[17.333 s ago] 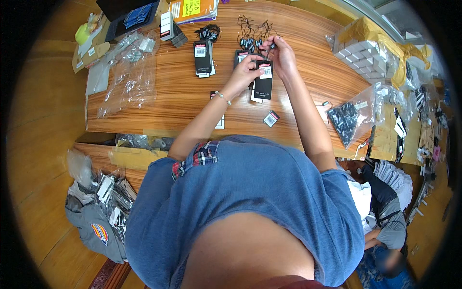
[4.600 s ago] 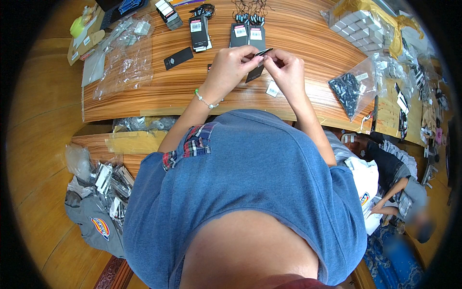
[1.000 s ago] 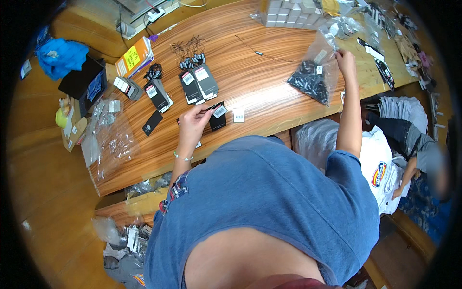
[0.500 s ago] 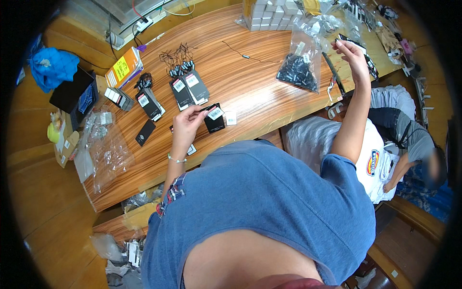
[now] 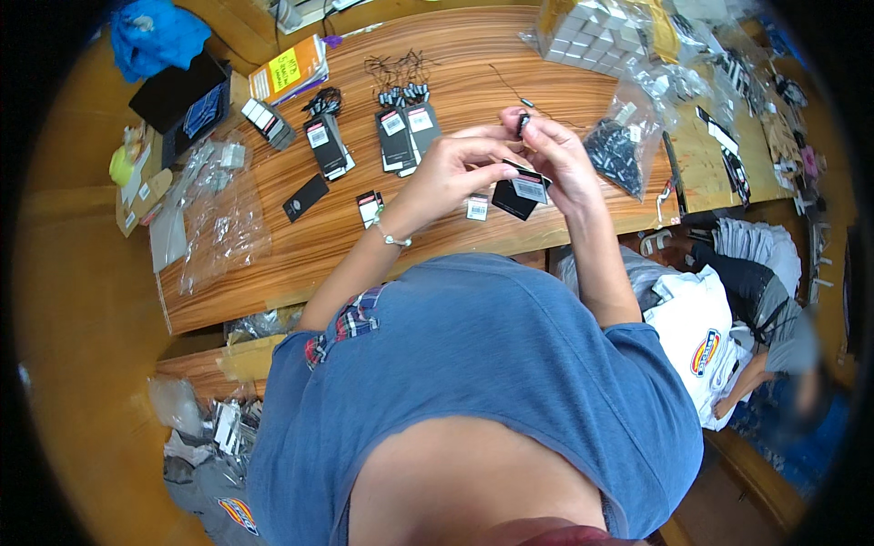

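Note:
My left hand (image 5: 451,177) pinches a black hang tag with a white barcode label (image 5: 529,187) near the table's front edge. Close beside it, my right hand (image 5: 566,162) is closed around a small dark tag string (image 5: 523,125), held up between fingertips and partly hidden. Below the tag a black card (image 5: 515,202) shows; whether it is held or lies on the table I cannot tell. A small white label card (image 5: 477,207) lies left of it. Beyond my hands rest stacked grey hang tags (image 5: 395,146) with black strings, and a loose string (image 5: 527,103).
A clear bag of black tag strings (image 5: 615,150) lies right of my hands. At left are another tag stack (image 5: 327,150), a single black tag (image 5: 305,197) and plastic sleeves (image 5: 223,209). White boxes (image 5: 592,36) stand at the back. Another person (image 5: 774,318) is at the right.
My right hand has come back from the far right beside the bag to meet my left, bringing a dark string. My left hand has moved right with the tag. The view has shifted.

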Tool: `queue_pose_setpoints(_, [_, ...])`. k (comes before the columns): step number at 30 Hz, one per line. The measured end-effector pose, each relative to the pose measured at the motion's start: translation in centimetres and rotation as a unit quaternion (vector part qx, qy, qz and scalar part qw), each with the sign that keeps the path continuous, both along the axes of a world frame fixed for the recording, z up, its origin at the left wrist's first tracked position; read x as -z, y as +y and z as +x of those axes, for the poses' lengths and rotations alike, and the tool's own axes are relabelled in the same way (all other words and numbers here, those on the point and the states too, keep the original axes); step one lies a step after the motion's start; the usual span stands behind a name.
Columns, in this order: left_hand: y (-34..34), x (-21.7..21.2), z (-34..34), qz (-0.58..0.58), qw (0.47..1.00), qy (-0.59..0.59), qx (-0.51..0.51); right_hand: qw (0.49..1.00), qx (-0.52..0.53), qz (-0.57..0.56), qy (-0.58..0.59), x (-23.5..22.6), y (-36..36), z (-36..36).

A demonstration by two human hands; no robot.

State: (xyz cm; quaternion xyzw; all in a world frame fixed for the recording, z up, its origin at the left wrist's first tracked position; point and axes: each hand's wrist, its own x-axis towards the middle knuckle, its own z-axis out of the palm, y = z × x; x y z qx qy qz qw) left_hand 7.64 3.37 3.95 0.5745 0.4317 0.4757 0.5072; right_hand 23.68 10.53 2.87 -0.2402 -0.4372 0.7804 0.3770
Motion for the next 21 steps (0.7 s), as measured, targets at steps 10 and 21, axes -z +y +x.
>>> queue_pose_setpoints(10, [-1.7, 4.2, -1.2, -0.067, 0.996, 0.038, -0.043, 0.994, 0.007, -0.109, 0.011, 1.5, 1.2, -2.1])
queue_pose_setpoints(21, [-3.0, 6.6, -3.1, -0.115, 0.985, 0.008, -0.128, 0.989, 0.021, -0.081, 0.119, 0.8, 2.9, -3.2])
